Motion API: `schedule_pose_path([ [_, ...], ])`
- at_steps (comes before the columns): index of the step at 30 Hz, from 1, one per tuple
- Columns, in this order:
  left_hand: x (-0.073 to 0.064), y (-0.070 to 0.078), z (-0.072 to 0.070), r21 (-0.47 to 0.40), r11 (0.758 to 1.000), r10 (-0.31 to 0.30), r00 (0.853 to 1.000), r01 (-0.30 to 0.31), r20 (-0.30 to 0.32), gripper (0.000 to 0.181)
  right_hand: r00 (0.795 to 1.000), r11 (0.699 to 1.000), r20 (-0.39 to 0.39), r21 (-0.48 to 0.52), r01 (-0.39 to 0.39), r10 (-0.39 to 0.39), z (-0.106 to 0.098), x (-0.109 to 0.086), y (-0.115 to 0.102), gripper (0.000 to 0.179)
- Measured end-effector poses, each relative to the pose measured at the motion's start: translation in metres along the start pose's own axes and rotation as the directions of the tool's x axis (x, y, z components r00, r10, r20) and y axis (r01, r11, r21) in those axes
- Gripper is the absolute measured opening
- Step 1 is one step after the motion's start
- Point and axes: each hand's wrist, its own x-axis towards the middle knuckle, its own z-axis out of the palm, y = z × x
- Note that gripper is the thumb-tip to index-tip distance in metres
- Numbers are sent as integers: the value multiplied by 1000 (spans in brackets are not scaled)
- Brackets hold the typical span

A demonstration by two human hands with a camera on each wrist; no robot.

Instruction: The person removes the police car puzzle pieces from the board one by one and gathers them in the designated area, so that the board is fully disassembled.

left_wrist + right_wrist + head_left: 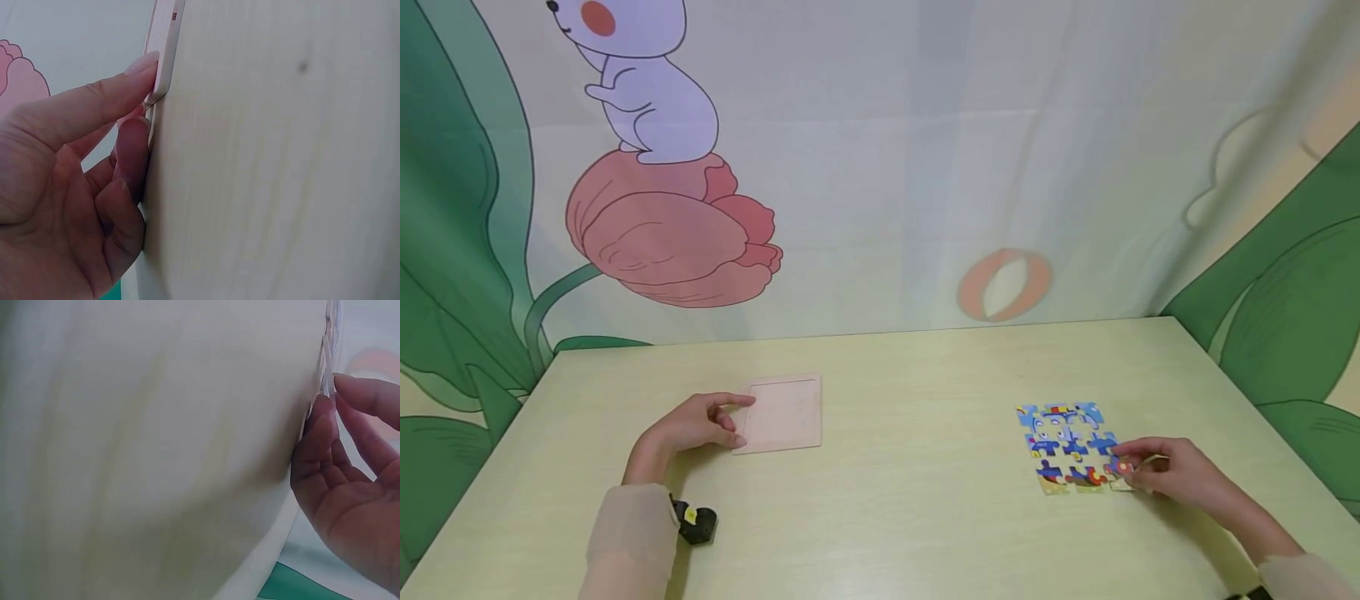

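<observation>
A shallow light-wood puzzle tray [784,417] with a raised rim lies on the left of the table. My left hand [700,421] grips its left side, index finger over the rim and thumb at the near corner; the thumb [119,94] shows against the tray's edge [165,47] in the left wrist view, where the other fingers curl at the tabletop. On the right lies a colourful cartoon jigsaw puzzle [1067,442], pieces loosely fitted. At its near right corner my right hand [1180,475] pinches a jigsaw piece [1122,468], partly covered by the fingers.
The pale wood-grain table [917,467] extends between tray and puzzle. A printed curtain [865,167] hangs along its back edge. A black wrist device [697,523] sits at the left sleeve.
</observation>
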Motion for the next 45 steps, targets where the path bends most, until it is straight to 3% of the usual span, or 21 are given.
schedule_pose_path([
  [11, -3, 1, 1, -1, 1000, -3, 1000, 3, 3, 65, 997, 992, -46, -116, 57, -63, 4, -1, -3, 31],
  [17, -4, 3, 2, 0, 1000, -10, 1000, 10, 1, 64, 997, 977, -48, -207, 47, -58, 4, 0, -5, 30],
  [22, -4, 4, 2, 0, 1000, -12, 1000, 12, -3, 64, 996, 973, -46, -224, 60, -72, 4, -1, -5, 29],
  [36, -4, 1, 4, -15, 1000, -3, 1000, 3, 2, 62, 996, 984, -23, -157, 78, -83, 2, 1, -2, 30],
  [40, -7, 4, 3, -8, 1000, 15, 999, -14, 28, 63, 996, 990, -35, -116, 75, -80, 2, 1, -8, 32],
  [45, -13, 7, 3, -17, 1000, 12, 999, -11, 31, 61, 990, 990, -44, -41, 132, -134, 2, 3, -23, 32],
])
